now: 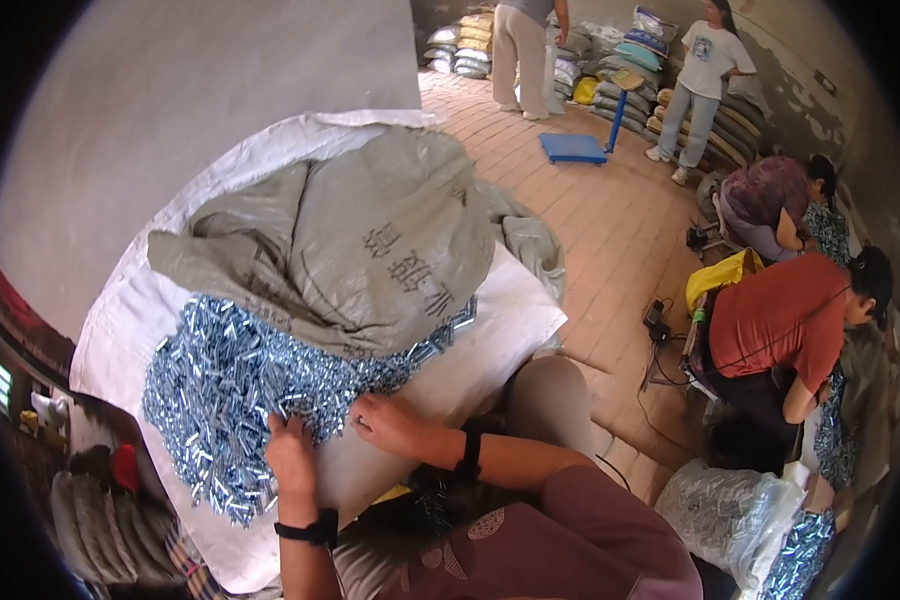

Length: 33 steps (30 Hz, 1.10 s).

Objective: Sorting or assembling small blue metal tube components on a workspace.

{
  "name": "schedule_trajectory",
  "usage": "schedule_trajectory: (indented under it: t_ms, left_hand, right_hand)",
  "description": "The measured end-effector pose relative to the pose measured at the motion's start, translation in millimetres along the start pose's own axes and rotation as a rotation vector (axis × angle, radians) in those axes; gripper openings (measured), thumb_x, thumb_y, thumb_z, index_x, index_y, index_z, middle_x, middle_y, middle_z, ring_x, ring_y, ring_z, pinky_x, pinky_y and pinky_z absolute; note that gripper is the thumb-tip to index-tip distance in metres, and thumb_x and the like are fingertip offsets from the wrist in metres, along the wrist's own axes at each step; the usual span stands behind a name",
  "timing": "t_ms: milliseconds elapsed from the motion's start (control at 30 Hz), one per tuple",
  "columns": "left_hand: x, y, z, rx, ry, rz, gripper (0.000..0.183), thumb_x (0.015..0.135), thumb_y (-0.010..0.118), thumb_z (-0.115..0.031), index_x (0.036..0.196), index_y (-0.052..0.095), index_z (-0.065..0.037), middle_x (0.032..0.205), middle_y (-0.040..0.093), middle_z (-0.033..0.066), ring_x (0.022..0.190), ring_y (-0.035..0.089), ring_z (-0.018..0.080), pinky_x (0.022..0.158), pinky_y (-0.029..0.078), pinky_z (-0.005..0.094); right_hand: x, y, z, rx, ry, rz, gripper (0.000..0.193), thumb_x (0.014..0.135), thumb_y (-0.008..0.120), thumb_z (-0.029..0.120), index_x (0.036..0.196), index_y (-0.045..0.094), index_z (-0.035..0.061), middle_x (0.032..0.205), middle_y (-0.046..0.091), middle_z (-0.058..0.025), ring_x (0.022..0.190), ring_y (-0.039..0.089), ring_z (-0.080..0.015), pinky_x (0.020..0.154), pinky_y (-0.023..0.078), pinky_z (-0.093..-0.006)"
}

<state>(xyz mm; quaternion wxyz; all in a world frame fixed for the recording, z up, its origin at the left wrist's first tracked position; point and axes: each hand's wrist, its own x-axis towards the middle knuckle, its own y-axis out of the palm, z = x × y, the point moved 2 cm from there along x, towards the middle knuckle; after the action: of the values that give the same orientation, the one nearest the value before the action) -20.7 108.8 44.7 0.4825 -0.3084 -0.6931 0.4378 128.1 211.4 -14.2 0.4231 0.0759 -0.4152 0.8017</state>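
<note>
A heap of small shiny blue-silver metal pieces, slim and rod-like, is spread over a white sheet on the work surface. At the heap's near edge my left hand has its fingers curled together among the pieces. My right hand is a short way to the right, thumb and fingers pinched at the same edge. Whatever lies between the fingertips of either hand is too small to make out. Behind the heap, a grey-green woven sack lies slumped, partly covering the pieces.
To the right, a person in a red shirt and another in a patterned top bend over similar metal pieces. Two people stand by stacked sacks and a blue platform scale. A clear plastic bag sits at lower right.
</note>
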Motion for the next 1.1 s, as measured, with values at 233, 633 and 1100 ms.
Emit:
schedule_trajectory:
  t_ms: [233,633,1100]
  left_hand:
    - [-31.3,10.0,-24.1,-0.179,-0.055,-0.275,0.009,0.084,0.058,-0.007,0.088,0.053,0.000,0.085,0.052,0.0194,0.067,0.056,0.0364,0.056,0.044,0.0440]
    - [-49.8,29.3,-41.0,-0.174,-0.249,-0.199,0.008,0.081,0.056,-0.003,0.086,0.055,0.003,0.080,0.053,0.0192,0.070,0.053,0.0368,0.061,0.042,0.0433]
    - [-46.6,38.4,-32.8,-0.155,-0.229,-0.202,0.011,0.081,0.058,-0.008,0.088,0.055,0.000,0.085,0.057,0.0205,0.072,0.056,0.0404,0.062,0.045,0.0462]
  right_hand:
    - [-19.8,-21.5,-27.7,0.488,0.124,0.196,0.016,0.080,0.065,0.019,0.088,0.061,0.0051,0.083,0.064,-0.0111,0.076,0.063,-0.0280,0.069,0.050,-0.0356]
    - [-29.8,-24.7,-20.6,0.469,0.046,0.298,0.016,0.083,0.060,0.023,0.088,0.060,0.0080,0.086,0.061,-0.0086,0.080,0.061,-0.0289,0.070,0.047,-0.0382]
    - [-28.6,-21.1,-26.0,0.397,0.012,0.226,0.016,0.083,0.061,0.024,0.087,0.061,0.0083,0.085,0.063,-0.0082,0.080,0.061,-0.0278,0.069,0.047,-0.0374]
